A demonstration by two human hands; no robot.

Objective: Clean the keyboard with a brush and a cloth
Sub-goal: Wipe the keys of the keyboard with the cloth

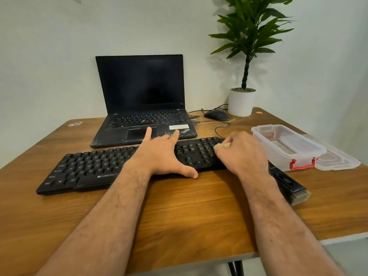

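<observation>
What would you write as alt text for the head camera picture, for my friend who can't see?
A person's left hand presses flat on a long black plastic keyboard on a brown wooden table, while the right hand pinches something small and pale over the number keys. Behind stand an open black laptop and a green potted plant.

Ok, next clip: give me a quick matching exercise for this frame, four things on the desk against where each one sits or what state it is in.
Things:
1. keyboard
2. brush
3. laptop
4. clear plastic box

Places or states:
A. lid off, lid lying beside it at the table's right edge
B. open, screen dark, behind the keyboard
C. flat on the table under the right forearm
D. held down by the left hand, fingers spread

Pairs: 1-D, 2-C, 3-B, 4-A
</observation>
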